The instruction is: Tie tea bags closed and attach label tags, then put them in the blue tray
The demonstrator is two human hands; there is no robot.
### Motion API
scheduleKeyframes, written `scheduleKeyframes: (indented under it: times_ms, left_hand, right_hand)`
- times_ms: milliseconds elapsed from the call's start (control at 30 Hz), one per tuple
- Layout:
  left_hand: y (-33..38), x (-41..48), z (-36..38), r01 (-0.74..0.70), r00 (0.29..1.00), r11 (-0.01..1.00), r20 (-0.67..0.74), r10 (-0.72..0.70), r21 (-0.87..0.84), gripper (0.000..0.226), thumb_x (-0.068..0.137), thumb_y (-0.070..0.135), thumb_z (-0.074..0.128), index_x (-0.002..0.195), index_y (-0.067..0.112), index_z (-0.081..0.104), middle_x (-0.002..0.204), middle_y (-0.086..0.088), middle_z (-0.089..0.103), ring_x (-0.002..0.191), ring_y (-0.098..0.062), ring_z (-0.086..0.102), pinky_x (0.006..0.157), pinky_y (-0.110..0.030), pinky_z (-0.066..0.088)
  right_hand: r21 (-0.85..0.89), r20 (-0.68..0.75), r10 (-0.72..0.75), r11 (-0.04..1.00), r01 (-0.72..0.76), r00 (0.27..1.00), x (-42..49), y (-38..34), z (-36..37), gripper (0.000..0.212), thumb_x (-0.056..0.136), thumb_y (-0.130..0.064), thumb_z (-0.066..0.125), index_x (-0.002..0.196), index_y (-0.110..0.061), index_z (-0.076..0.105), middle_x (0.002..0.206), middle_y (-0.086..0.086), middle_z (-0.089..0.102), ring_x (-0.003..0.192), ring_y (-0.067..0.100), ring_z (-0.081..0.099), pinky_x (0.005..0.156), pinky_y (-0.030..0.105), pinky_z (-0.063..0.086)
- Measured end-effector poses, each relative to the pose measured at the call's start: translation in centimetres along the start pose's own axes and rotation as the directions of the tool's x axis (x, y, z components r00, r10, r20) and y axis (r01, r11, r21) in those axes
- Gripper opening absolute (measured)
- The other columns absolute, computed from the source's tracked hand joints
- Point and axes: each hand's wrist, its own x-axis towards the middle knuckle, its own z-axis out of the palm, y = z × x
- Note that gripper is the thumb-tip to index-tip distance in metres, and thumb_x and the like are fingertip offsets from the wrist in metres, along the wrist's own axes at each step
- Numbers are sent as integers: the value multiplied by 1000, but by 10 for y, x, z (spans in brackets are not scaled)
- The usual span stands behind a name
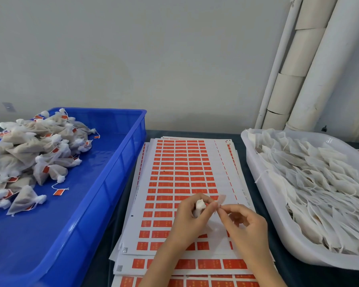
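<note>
My left hand (pixel 188 219) grips a white tea bag (pixel 199 206) by its gathered top, over the sheet of red label stickers (pixel 180 172). My right hand (pixel 239 222) pinches a small pale tag (pixel 221 199) just right of the bag, fingertips nearly touching the left hand's. The blue tray (pixel 104 177) stands at the left and holds a heap of finished tea bags (pixel 27 154) with red tags. At the right a white tray (pixel 263 195) is full of untied bags (pixel 319 183).
Several more sticker sheets (pixel 195 264) lie stacked under the top one, reaching the near table edge. White pipes (pixel 311 69) run up the wall behind the white tray. A dark strip of tabletop (pixel 243 162) separates the sheets from the white tray.
</note>
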Motion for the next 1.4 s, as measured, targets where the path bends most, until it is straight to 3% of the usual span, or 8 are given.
scheduleKeyframes:
  times_ms: [433,600,700,800,900,1033,1133,1400]
  left_hand:
    - [-1,-1,0,-4,1000,998,21,3,65,8,91,24,63,87,30,65,83,18,65,85,-6,61,74,-16,49]
    - [0,-1,0,6,1000,999,23,-7,38,7,92,26,63,86,30,65,81,16,64,83,-6,60,73,-16,49]
    - [0,0,-1,18,1000,999,7,-18,30,7,92,28,62,86,29,66,82,16,65,84,-6,61,73,-15,49]
    - [0,0,-1,21,1000,999,11,-22,31,6,92,29,62,86,29,66,82,16,65,85,-6,61,74,-15,49]
    - [-1,-1,0,24,999,999,47,-26,46,7,92,28,62,86,32,65,84,15,65,88,-9,61,76,-16,50]
    - [-1,-1,1,25,998,998,50,-27,49,12,91,28,63,83,37,66,83,13,66,86,-10,61,75,-18,51]
    - [1,0,-1,42,997,998,65,-44,40,11,90,31,65,82,39,69,81,12,68,84,-10,62,74,-19,52]
    - [6,0,-7,130,985,991,120,-127,-17,17,89,33,65,75,41,73,62,3,60,59,-7,53,59,-18,48]
  right_hand:
    - [-287,-124,-142,952,102,982,1,3,-1,28,72,-16,78,69,-31,56,67,-23,57,56,11,57,54,12,43]
    - [-239,-115,-94,969,64,989,3,4,0,24,77,-18,76,71,-32,58,69,-23,60,60,8,60,52,6,42]
    - [-190,-103,-50,981,30,993,3,4,-2,21,82,-14,71,83,-32,61,82,-20,64,69,7,61,66,15,52]
    - [58,-21,49,997,-48,999,5,1,-6,20,91,-14,61,105,-28,63,99,-13,69,91,7,65,85,23,50]
    - [248,110,130,957,-154,985,6,-8,-6,28,84,-37,60,111,-33,64,104,-26,67,99,-4,62,80,12,48]
    - [112,52,113,987,-118,992,9,-3,-5,17,82,-31,70,98,-37,69,93,-23,69,90,-5,64,72,9,48]
    - [97,38,100,990,-103,994,10,1,-8,17,74,-43,68,89,-36,69,87,-26,69,86,-4,64,74,15,48]
    - [57,20,0,998,-1,1000,8,-2,-7,15,74,-45,63,85,-35,66,87,-29,67,87,-5,63,72,12,44]
